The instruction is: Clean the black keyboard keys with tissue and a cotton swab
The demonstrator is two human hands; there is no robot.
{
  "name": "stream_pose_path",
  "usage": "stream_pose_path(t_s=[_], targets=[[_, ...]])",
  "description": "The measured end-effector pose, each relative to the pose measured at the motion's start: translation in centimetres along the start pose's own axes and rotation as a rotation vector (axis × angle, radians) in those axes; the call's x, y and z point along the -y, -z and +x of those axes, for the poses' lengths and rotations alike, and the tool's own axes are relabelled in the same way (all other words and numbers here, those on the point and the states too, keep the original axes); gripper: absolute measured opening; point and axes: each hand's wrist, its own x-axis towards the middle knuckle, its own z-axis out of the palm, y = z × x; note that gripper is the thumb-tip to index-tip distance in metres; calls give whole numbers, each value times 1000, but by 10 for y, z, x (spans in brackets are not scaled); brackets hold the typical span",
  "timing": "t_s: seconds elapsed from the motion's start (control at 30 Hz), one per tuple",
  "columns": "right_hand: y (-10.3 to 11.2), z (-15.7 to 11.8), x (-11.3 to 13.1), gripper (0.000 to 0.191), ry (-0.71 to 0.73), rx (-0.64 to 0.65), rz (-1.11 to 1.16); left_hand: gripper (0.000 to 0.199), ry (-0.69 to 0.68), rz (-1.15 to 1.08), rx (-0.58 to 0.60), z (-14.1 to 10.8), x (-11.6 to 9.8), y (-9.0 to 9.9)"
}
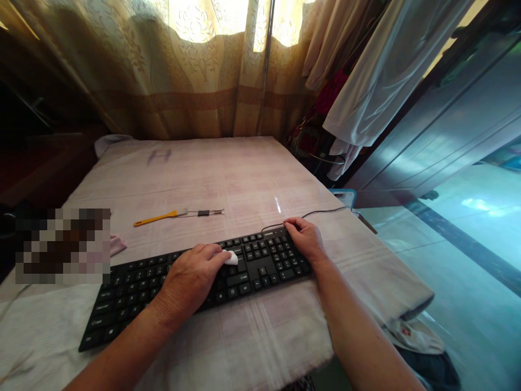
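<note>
A black keyboard [142, 288] lies at a slant across the cloth-covered table, its cable [325, 210] running off to the right edge. Over the middle keys, my left hand [193, 274] is closed on a small white wipe [232, 258], which rests against the keys near the Enter area. My right hand [304, 238] grips the keyboard's far right corner, thumb and fingers at the edge beside the number pad. The keys beneath my left palm are hidden.
Beyond the keyboard lie a yellow-handled brush [157, 218] and a thin metal tool with a dark grip [203, 213]. A pixelated patch [63, 247] covers something at the left, beside pink cloth [118, 244]. Curtains [195, 92] hang behind the table [228, 168].
</note>
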Motion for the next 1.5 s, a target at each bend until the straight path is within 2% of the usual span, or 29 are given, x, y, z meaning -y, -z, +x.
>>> stream_pose_path(t_s=[0.13, 0.27, 0.43, 0.67, 0.8, 0.97, 1.07, 1.17, 1.3, 1.5], targets=[[1, 0, 1, 26, -1, 8, -11, 28, 50, -10, -12, 3, 6, 2], [1, 0, 2, 26, -2, 7, -20, 29, 69, -39, -65, 16, -6, -8], [1, -1, 3, 26, 4, 4, -20, 32, 37, -35, -33, 14, -14, -14], [1, -1, 1, 29, 4, 1, -19, 34, 84, -42, -13, -14, 9, 3], [1, -1, 2, 30, 3, -2, -23, 31, 137, -59, 9, -15, 15, 12], [2, -1, 4, 30, -3, 3, -35, 30, 163, -108, -44, 5, -6, 6], [2, -1, 3, 30, -5, 8, -41, 29, 74, -109, -14, 10, -24, -6], [2, -1, 2, 30, -3, 7, -44, 27, 7, -96, -5, 4, -29, -10], [2, -1, 1, 29, -1, 6, -48, 28, 0, -106, -11, -7, -18, -3], [2, -1, 2, 30, -2, 8, -51, 37, 80, -30, -13, -25, 5, 5]])
